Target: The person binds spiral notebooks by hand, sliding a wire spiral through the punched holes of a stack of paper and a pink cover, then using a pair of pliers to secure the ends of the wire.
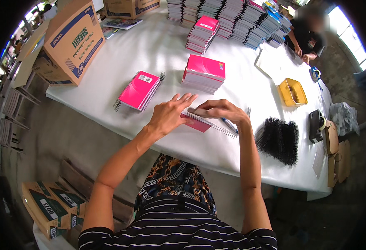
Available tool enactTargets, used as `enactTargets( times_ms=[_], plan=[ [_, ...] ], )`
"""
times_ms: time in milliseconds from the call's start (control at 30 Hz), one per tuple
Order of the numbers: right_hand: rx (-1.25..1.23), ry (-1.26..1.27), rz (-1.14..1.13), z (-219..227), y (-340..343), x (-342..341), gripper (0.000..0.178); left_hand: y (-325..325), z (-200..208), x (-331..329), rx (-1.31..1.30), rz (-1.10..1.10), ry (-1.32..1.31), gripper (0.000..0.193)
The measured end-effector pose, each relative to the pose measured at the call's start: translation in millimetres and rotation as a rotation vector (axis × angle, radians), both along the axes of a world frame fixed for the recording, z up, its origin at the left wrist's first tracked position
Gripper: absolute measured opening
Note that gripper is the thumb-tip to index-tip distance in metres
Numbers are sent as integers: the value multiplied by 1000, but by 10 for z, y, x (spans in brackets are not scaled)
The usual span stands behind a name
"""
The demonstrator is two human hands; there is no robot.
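A pink notebook (198, 124) lies at the table's near edge, partly covered by my hands. Along its upper edge runs a wire-like spiral coil (217, 127), whose loose end sticks out past the cover to the right. My left hand (168, 115) grips the notebook's left end, thumb on the cover and fingers stretched over the far side. Bent over the coil at the notebook's far edge, my right hand (222, 111) has its fingers closed on it; the fingertips are partly hidden. A blue-and-white pen (229, 125) lies under my right wrist.
Pink notebooks with coils (139, 91) lie left; a pink notebook stack (203, 73) stands ahead. A black coil heap (278, 141), yellow tray (292, 92) and tape dispenser (317, 127) are right. A carton (72, 46) stands far left. Another person (310, 37) sits far right.
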State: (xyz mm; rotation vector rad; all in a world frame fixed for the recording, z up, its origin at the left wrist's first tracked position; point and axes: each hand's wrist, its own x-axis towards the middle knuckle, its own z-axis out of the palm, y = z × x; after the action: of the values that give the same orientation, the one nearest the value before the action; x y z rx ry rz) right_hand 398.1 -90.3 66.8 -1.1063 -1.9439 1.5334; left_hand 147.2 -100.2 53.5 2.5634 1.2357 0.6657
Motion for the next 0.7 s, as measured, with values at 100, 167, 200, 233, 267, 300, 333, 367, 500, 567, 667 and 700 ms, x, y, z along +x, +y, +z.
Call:
enactTargets(
  times_ms=[100, 167, 200, 233, 267, 300, 333, 367, 500, 567, 667, 700],
  plan=[
    [23, 344, 48, 3, -18, -13, 56, 28, -21, -2, -20, 13, -132, 92],
    [45, -35, 18, 140, 11, -146, 54, 29, -27, -65, -83, 13, -176, 96],
    [56, -225, 3, 154, 26, -187, 53, 18, -48, -99, -123, 10, -191, 99],
    [-4, 37, 31, 116, 27, -147, 51, 15, -27, -84, -159, 1, -221, 101],
    [16, 36, 31, 81, 39, -107, 51, 23, -3, -70, -227, 17, -224, 102],
    [36, 35, 30, 46, 54, -64, 51, 33, 24, -58, -295, 32, -227, 104],
    [52, 47, 36, 51, 53, -121, 51, 22, 53, -97, -365, 56, -218, 105],
    [1, -220, 1, 168, 45, -224, 52, 27, -16, -137, -335, 29, -275, 106],
    [-99, 402, 20, -104, 58, -51, 52, 116, -215, -123, -311, -30, -448, 111],
    [-22, -16, 14, 80, 92, -221, 52, 95, -224, -165, -370, -19, -492, 111],
    [20, -61, 1, 90, 129, -240, 51, 85, -190, -165, -424, -36, -577, 110],
    [-4, 90, -10, 50, 100, -211, 52, 102, -200, -156, -425, -34, -589, 110]
  ],
)
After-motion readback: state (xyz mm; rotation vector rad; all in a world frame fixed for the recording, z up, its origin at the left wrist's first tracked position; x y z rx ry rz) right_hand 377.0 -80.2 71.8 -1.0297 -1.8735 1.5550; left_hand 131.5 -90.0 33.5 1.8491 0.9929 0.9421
